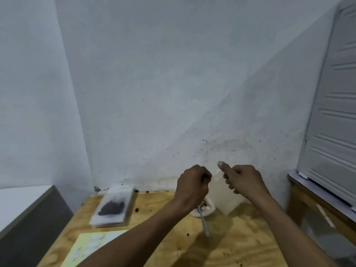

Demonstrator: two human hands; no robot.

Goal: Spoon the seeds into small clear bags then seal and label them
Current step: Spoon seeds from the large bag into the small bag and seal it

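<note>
Both hands are raised above the desk (240, 245), pinching the top edge of a clear bag (226, 197) between them. The left hand (192, 186) is curled, its fingers (206, 176) closed on the bag's upper left corner; the right hand (243, 181) grips the upper right corner, thumb pointing up. The bag hangs upright, long axis vertical, mouth at the top, its thin plastic nearly invisible against the pale wall; its lower corner reaches down near the desk.

Below the hands sits a small white bowl (209, 209) with dark seeds, and a spoon (204, 222) lies with its handle pointing toward the person. At left, a filled bag (113, 206) of dark seeds lies flat on a stack. A yellow label sheet (90, 247) rests near the front edge; its writing is too blurred to read. The desk is bare plywood with visible grain.
</note>
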